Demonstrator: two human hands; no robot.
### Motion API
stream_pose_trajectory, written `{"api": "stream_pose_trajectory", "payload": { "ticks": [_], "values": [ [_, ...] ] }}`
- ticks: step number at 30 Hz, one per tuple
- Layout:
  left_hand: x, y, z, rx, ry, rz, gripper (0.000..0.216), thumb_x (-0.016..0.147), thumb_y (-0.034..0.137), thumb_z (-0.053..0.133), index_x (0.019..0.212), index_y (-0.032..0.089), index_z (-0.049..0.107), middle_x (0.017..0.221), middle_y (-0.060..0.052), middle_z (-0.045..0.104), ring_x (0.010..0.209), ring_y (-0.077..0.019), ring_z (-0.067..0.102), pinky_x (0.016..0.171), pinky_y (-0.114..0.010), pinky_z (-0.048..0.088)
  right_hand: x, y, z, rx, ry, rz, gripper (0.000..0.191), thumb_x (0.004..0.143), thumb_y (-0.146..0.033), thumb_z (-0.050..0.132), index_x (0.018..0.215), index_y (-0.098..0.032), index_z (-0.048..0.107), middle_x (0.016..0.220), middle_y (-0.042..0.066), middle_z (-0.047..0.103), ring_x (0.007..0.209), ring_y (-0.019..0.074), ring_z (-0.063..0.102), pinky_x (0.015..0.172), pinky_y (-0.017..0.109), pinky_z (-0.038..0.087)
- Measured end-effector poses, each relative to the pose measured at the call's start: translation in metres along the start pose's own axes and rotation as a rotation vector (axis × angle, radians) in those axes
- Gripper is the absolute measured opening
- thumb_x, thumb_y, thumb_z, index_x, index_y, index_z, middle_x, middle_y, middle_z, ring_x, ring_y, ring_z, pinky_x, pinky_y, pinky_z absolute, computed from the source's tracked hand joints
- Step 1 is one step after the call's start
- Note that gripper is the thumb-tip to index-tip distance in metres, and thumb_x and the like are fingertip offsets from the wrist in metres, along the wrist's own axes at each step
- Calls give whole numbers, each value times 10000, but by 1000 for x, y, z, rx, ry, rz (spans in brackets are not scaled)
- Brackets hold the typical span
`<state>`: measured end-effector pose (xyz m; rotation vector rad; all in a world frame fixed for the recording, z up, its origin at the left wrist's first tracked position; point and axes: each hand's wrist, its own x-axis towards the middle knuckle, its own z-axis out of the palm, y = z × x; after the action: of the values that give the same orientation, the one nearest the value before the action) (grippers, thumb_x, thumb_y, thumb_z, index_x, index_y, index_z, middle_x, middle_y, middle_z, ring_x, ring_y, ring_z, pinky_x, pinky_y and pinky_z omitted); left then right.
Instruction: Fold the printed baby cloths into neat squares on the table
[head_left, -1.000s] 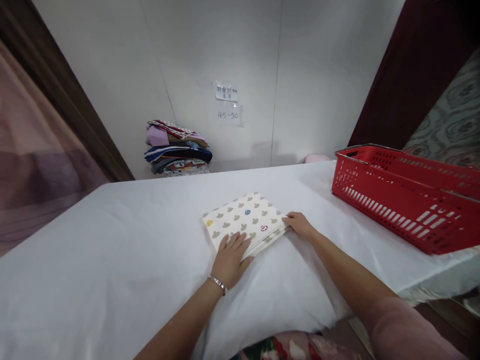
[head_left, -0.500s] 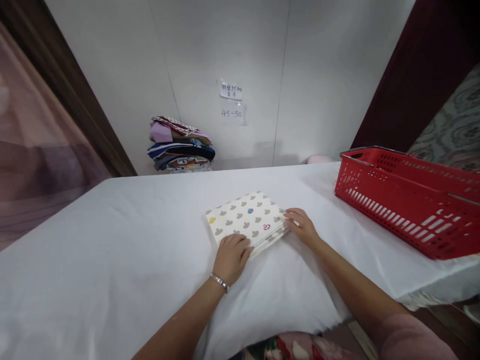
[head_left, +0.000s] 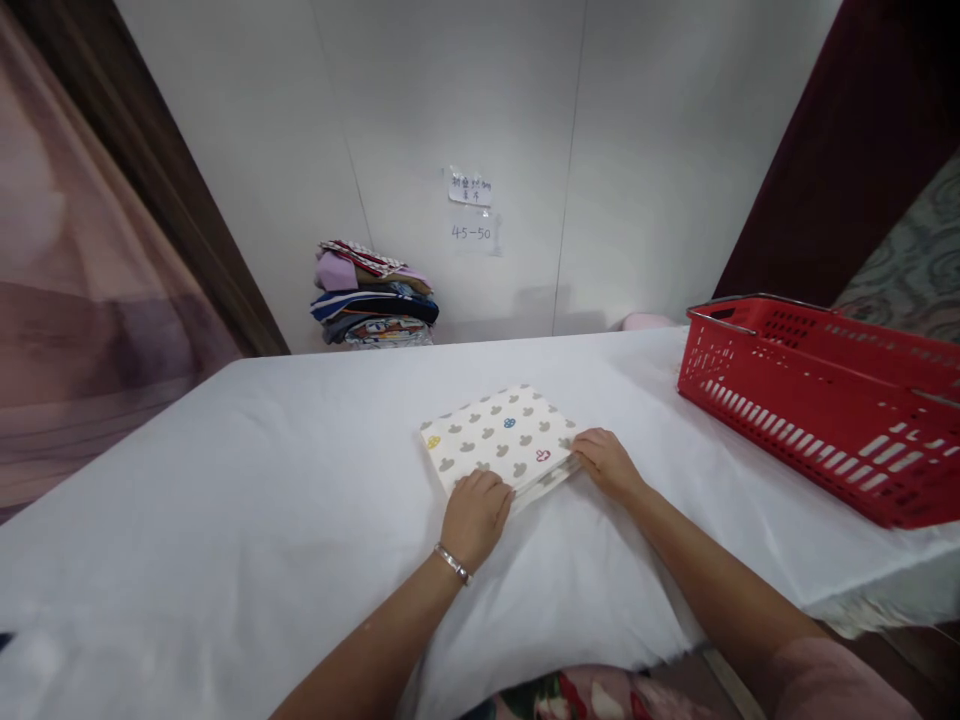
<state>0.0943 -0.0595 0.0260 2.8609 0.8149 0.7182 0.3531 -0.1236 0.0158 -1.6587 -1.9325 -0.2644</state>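
A folded cream cloth (head_left: 499, 440) printed with grey shapes and a few coloured ones lies on the white-covered table (head_left: 225, 480). My left hand (head_left: 474, 512), with a silver bracelet at the wrist, has its fingers curled around the cloth's near edge. My right hand (head_left: 607, 463) grips the cloth's right corner, fingers tucked against the folded layers. Both forearms reach in from the bottom of the view.
A red plastic basket (head_left: 817, 400) stands on the table at the right. A stack of folded clothes (head_left: 375, 300) sits against the white wall behind the table, below a paper note (head_left: 470, 190). A curtain hangs at the left.
My left hand's fingers went from lying flat on the cloth to curled around its near edge. My right hand has closed onto the corner. The cloth itself has hardly shifted.
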Motion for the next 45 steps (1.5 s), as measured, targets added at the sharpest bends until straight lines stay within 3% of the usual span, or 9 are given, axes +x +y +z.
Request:
{"api": "stream_pose_trajectory", "payload": {
  "ticks": [7, 12, 16, 20, 24, 30, 33, 38, 45],
  "values": [
    [-4, 3, 6, 64, -31, 52, 240, 887, 218, 383, 768, 186, 589, 819, -41, 559, 759, -162, 463, 680, -323, 362, -6, 4, -2, 34, -88, 1, 216, 824, -187, 440, 892, -212, 644, 933, 61, 625, 887, 197, 532, 780, 348, 406],
    [-7, 6, 3, 85, -50, 70, 178, 871, 196, 409, 810, 195, 577, 827, -26, 549, 767, -159, 451, 678, -309, 347, 23, -13, -5, 82, -85, 78, 242, 784, -156, 421, 811, -221, 653, 855, 43, 642, 844, 194, 560, 788, 351, 434],
    [-7, 8, 0, 96, -69, 77, 169, 869, 194, 406, 843, 206, 573, 822, -24, 542, 770, -163, 447, 676, -311, 336, 71, -36, 15, 208, -45, 50, 320, 834, -232, 395, 1086, -210, 591, 1184, 63, 557, 1119, 189, 479, 949, 342, 382],
    [-9, 8, -1, 52, -85, 74, 150, 863, 235, 423, 880, 205, 569, 853, -27, 541, 795, -169, 449, 693, -315, 341, 112, -33, 43, 81, -210, 17, 505, 859, -392, 406, 1309, -162, 401, 1428, 103, 287, 1329, 239, 188, 1055, 418, 219],
    [-13, 7, -3, -40, -100, 52, 162, 846, 304, 467, 896, 201, 582, 898, -34, 554, 834, -174, 465, 733, -318, 357, 117, -8, 69, -118, -394, 146, 533, 878, -430, 355, 1334, -154, 352, 1444, 121, 244, 1335, 253, 155, 1035, 471, 197],
    [16, -7, -24, -216, -174, -92, 386, 903, 404, 321, 779, 208, 630, 803, -19, 610, 785, -145, 532, 728, -276, 402, 108, 7, 86, -179, -449, 168, 559, 890, -466, 285, 1363, -169, 303, 1466, 98, 187, 1339, 250, 140, 1029, 465, 203],
    [44, -32, -29, -96, -49, -195, 348, 888, 409, 346, 1019, 219, 607, 1108, -43, 597, 1073, -198, 478, 937, -351, 335, 108, 6, 85, -191, -423, 155, 554, 892, -470, 280, 1358, -172, 312, 1464, 93, 197, 1337, 249, 145, 1026, 459, 208],
    [54, -83, -1, 25, -148, -617, 598, 845, 512, 344, 1333, 167, 360, 1455, -83, 235, 1344, -274, 122, 1054, -504, 156, 108, 7, 83, -144, -436, 171, 560, 895, -494, 265, 1365, -192, 306, 1465, 84, 199, 1341, 241, 136, 1030, 443, 204],
    [38, -96, 23, -20, -142, -666, 620, 853, 540, 252, 1382, 216, 258, 1486, -2, 121, 1363, -217, 27, 1067, -482, 167, 111, 8, 80, -7, -454, 216, 586, 873, -507, 314, 1369, -196, 313, 1469, 65, 187, 1350, 228, 101, 1055, 442, 165]
  ]
}}
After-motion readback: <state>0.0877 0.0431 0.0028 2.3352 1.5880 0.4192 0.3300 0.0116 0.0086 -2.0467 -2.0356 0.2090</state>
